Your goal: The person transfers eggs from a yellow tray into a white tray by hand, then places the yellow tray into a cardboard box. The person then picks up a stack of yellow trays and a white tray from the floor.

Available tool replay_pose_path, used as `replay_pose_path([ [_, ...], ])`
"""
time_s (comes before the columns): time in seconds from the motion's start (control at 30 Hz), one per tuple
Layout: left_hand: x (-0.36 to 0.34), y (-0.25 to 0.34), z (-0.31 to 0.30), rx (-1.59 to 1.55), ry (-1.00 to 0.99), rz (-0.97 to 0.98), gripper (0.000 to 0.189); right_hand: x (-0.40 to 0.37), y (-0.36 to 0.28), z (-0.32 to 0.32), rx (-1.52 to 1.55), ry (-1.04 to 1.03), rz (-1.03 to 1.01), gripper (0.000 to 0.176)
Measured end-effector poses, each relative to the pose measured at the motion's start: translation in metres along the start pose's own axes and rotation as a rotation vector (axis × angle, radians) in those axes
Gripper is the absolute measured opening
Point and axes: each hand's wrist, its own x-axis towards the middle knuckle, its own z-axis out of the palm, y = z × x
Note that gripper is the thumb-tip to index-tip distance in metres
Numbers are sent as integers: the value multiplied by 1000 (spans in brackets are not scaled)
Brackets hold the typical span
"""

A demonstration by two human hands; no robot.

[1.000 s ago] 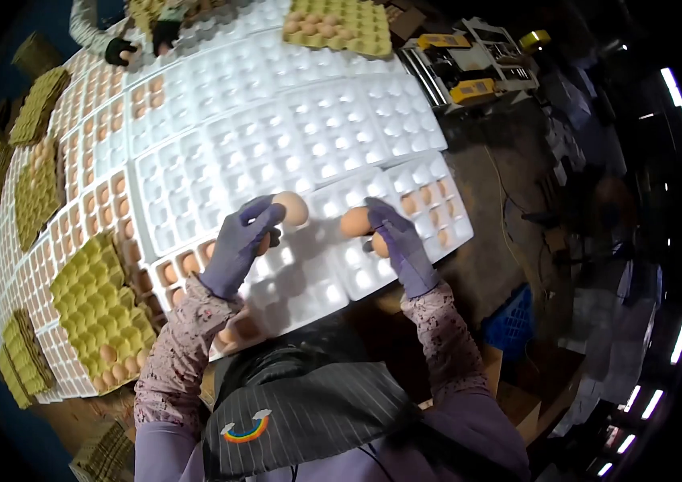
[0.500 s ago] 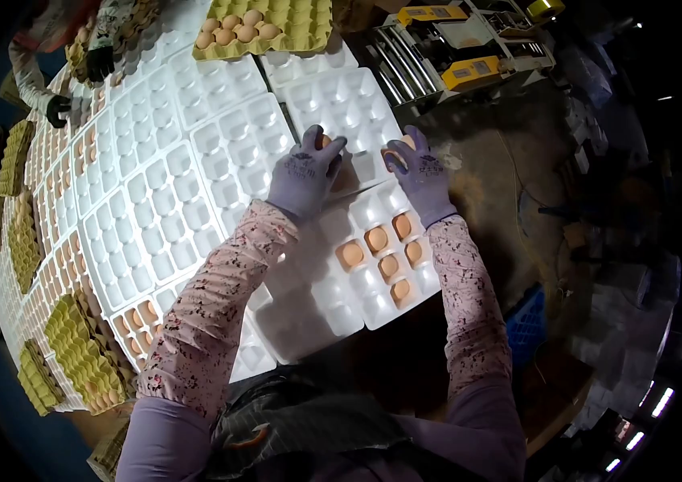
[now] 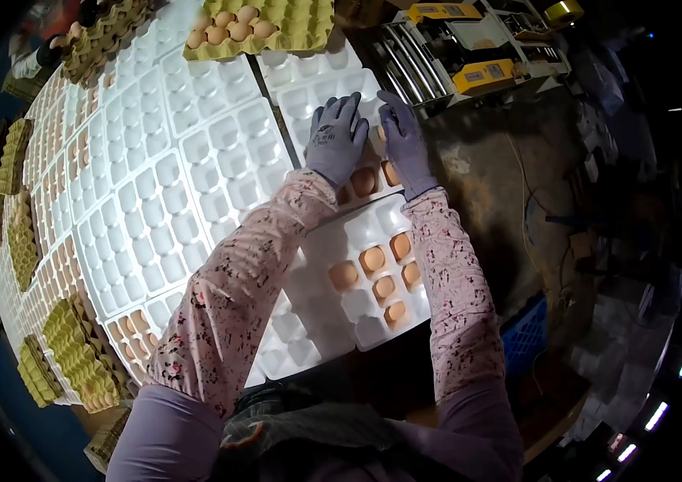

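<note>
My left hand [image 3: 336,138], in a grey-purple glove, lies palm down over the upper right white foam egg tray [image 3: 296,98], fingers stretched out. What is under its palm is hidden. Close to its right, my right hand [image 3: 407,146] hovers at the tray's right edge, its fingers loosely bent and apart. A brown egg [image 3: 382,133] shows beside the right fingers. Behind the hands, in the same tray's near row, sit another egg [image 3: 364,181] and one partly covered egg [image 3: 391,173]. The nearer foam tray [image 3: 369,231] holds several brown eggs [image 3: 372,259] in its right part.
More white foam trays [image 3: 152,217] cover the table leftward, some with eggs. A yellow pulp tray [image 3: 301,28] with several eggs lies at the back. A roller machine [image 3: 445,56] stands back right, a blue crate [image 3: 524,333] at right. A co-worker's gloved hand [image 3: 58,42] is far left.
Both hands have moved up and closer together over the upper right tray. Eggs that the hands held earlier are no longer seen in the fingers; eggs now show in that tray's near row.
</note>
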Motion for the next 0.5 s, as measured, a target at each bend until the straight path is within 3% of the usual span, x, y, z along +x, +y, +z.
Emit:
replay_pose_path([
  [0.03,-5,7,-8,114,46,68,49,-3,10,-5,-1,-2,1,28],
  [0.1,-42,12,-58,-93,19,-15,49,-6,29,-21,13,31,-75,32],
  [0.13,-65,14,-81,-130,-16,-61,49,-4,36,-26,15,24,42,36],
  [0.2,-118,19,-126,-221,-104,-170,50,-10,47,-30,123,-111,221,39],
  [0.27,-178,18,-165,-245,-185,-250,51,-1,97,-29,-117,-332,126,38],
  [0.3,-203,21,-183,-162,-230,-237,51,5,130,-29,-43,-436,26,38],
  [0.33,-222,33,-200,-167,-266,-343,52,3,68,-20,40,-452,256,39],
  [0.4,-270,39,-225,-93,-265,-399,54,-2,64,-9,402,-279,629,41],
  [0.43,-280,42,-232,-116,-243,-404,54,4,95,-5,179,-421,395,42],
  [0.47,-288,44,-239,-139,-221,-407,53,4,140,-34,110,-329,195,40],
  [0.5,-300,46,-256,-125,-219,-376,52,6,87,-29,-11,-302,268,37],
])
